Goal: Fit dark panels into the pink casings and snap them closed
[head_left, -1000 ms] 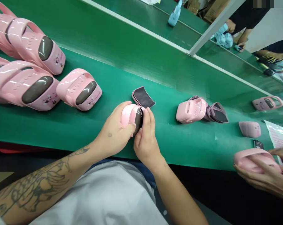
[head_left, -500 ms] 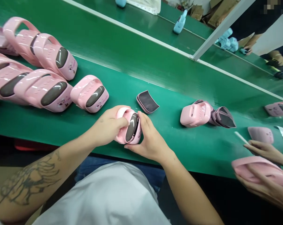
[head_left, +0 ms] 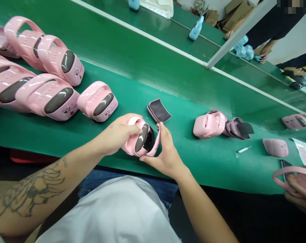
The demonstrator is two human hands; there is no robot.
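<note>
A pink plastic housing (head_left: 132,146) with a loop handle and a dark oval window is gripped by my left hand (head_left: 118,135), the thumb lying on it beside the window. My right hand (head_left: 165,152) is closed on a curved pink front panel (head_left: 156,143), its fingers at the top edge and its thumb at the lower edge. Between panel and housing is a gap, with a glossy black inside (head_left: 149,140) showing. Just beyond my hands lies a small stack of curved panels (head_left: 160,110), dark side up.
Several pink housings (head_left: 59,98) stand at left, one (head_left: 98,101) nearest my left hand. Right of me are another housing (head_left: 210,125), stacked panels (head_left: 239,128), a white pen-like tool (head_left: 244,149) and a co-worker's hand (head_left: 301,192) holding a pink housing. A raised green ledge (head_left: 142,50) runs behind.
The front panel has swung away from the housing in my right hand, widening the gap. At right, the co-worker's white tool now lies on the table and their housing has moved right.
</note>
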